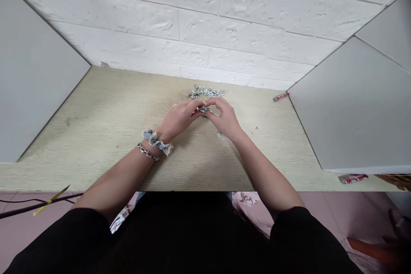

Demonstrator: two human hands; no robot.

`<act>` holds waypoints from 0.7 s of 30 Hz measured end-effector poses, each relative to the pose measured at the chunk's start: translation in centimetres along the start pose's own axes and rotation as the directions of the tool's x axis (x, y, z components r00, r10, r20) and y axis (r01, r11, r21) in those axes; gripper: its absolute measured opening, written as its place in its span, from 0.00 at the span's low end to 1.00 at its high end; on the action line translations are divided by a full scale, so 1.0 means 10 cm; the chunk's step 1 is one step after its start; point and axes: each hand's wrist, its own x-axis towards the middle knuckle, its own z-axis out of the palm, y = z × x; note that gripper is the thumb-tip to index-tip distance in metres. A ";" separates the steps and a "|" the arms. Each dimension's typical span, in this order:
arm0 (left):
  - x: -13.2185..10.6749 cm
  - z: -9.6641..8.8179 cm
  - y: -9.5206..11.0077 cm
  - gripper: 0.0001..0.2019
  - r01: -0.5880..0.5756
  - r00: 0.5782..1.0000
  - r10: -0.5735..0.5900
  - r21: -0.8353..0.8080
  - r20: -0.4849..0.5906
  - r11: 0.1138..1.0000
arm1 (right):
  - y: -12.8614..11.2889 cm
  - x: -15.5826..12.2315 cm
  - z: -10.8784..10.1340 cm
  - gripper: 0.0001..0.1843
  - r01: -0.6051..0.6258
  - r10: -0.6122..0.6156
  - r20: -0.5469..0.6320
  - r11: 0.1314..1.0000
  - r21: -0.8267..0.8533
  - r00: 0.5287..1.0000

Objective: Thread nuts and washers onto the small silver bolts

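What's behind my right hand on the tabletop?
Beyond your right hand, loose metal bolts lie on the wooden tabletop, near the white wall. Anything directly beneath the hand is covered.

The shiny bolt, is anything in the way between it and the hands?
Nothing visible: the left hand and right hand both hold the bolt. The pile of metal parts lies beyond them, nearer the wall.

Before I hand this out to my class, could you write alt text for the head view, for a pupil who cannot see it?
A person's left hand and right hand hold a small metal fastener between them over a pale wooden table. Just beyond lies a cluster of silvery bolts, in front of a white brick-patterned wall.
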 end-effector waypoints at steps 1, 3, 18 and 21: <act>0.00 0.00 0.00 0.10 -0.008 1.000 0.008 0.003 0.002 1.000 | 0.01 0.00 0.00 0.08 -0.011 0.010 0.012 1.000 0.007 1.000; 0.00 0.01 -0.01 0.10 -0.018 1.000 0.018 0.009 -0.002 1.000 | 0.01 -0.01 0.01 0.11 -0.020 0.020 0.039 1.000 0.006 0.999; 0.01 0.00 0.01 0.11 -0.034 0.999 0.035 0.027 -0.014 0.999 | 0.03 -0.01 0.01 0.21 0.055 -0.046 0.069 0.989 -0.136 0.997; 0.01 -0.02 0.03 0.10 -0.023 1.000 0.024 0.028 -0.013 0.999 | 0.02 -0.02 0.01 0.13 0.069 -0.066 0.025 0.989 -0.128 0.997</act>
